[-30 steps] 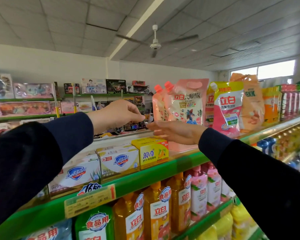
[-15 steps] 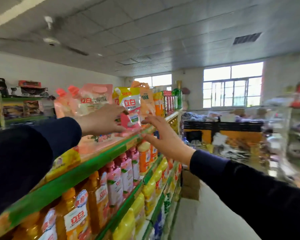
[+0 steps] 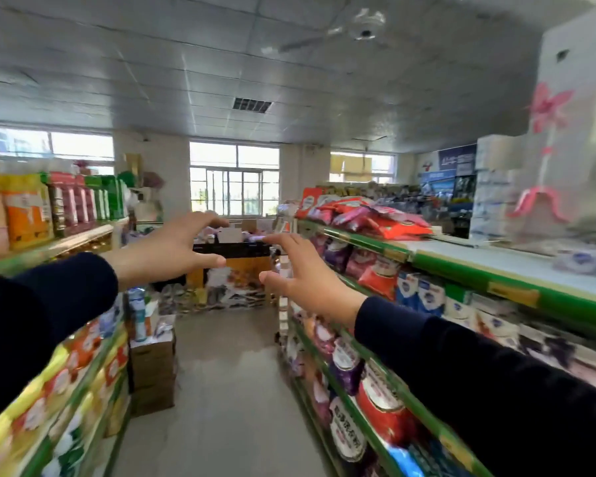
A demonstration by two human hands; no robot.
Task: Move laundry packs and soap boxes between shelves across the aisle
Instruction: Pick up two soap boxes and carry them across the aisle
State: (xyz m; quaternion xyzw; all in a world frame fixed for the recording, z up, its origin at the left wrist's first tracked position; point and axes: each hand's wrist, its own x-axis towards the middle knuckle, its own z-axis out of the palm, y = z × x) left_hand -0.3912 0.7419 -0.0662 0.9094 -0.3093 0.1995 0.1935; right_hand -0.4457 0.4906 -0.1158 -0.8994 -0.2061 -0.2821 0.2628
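Both hands have come off the left shelf since the earlier frame and the view has swung round to look straight down the aisle. Nearest, two dark sleeves reach forward. The left hand (image 3: 172, 249) hangs in mid-air with fingers and thumb spread in a wide C, holding nothing. The right hand (image 3: 301, 273) mirrors it just beside, fingers straight and parted, thumb out, also empty; the two hands are apart, facing each other across a small gap.

On the left shelf (image 3: 54, 247), laundry packs (image 3: 26, 208) stand upright along the top tier, with bottles (image 3: 80, 204) beyond them. Across the aisle, the right shelf (image 3: 437, 261) carries a pile of red and purple bags (image 3: 369, 215) lying flat on its top tier, and soap boxes (image 3: 427, 297) sit in the tier below. Cardboard boxes (image 3: 152, 370) stand on the floor at the left shelf's end. Farther off, windows (image 3: 234, 177) fill the back wall; everything is motion-blurred.
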